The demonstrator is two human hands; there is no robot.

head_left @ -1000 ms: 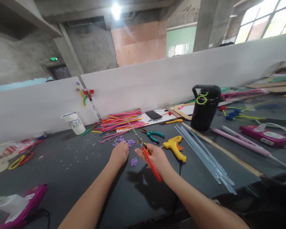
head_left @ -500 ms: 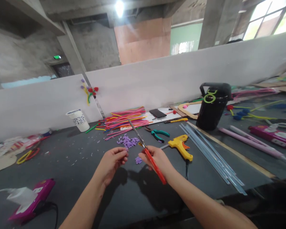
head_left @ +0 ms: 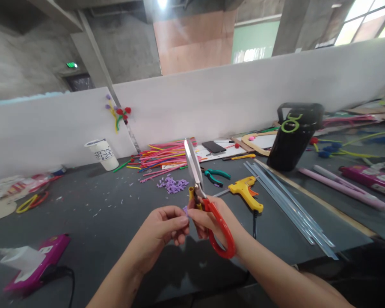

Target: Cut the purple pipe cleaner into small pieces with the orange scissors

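My right hand (head_left: 211,222) grips red-handled scissors (head_left: 208,205), their blades closed and pointing up and away. My left hand (head_left: 162,233) is pinched on a tiny purple piece (head_left: 185,210), held right against the right hand's fingertips above the dark table (head_left: 115,214). A pile of small purple pieces (head_left: 173,185) lies on the table just beyond both hands.
Behind the pile lie a bundle of coloured pipe cleaners (head_left: 165,158), green pliers (head_left: 216,176), a yellow glue gun (head_left: 245,192) and several clear glue sticks (head_left: 288,205). A black jug (head_left: 291,137) stands to the right, a paper cup (head_left: 102,154) to the left, a magenta box (head_left: 41,261) near-left.
Both hands have lifted off the table and come together nearer to me. The scissors have tilted upright. The left hand now pinches a purple piece.
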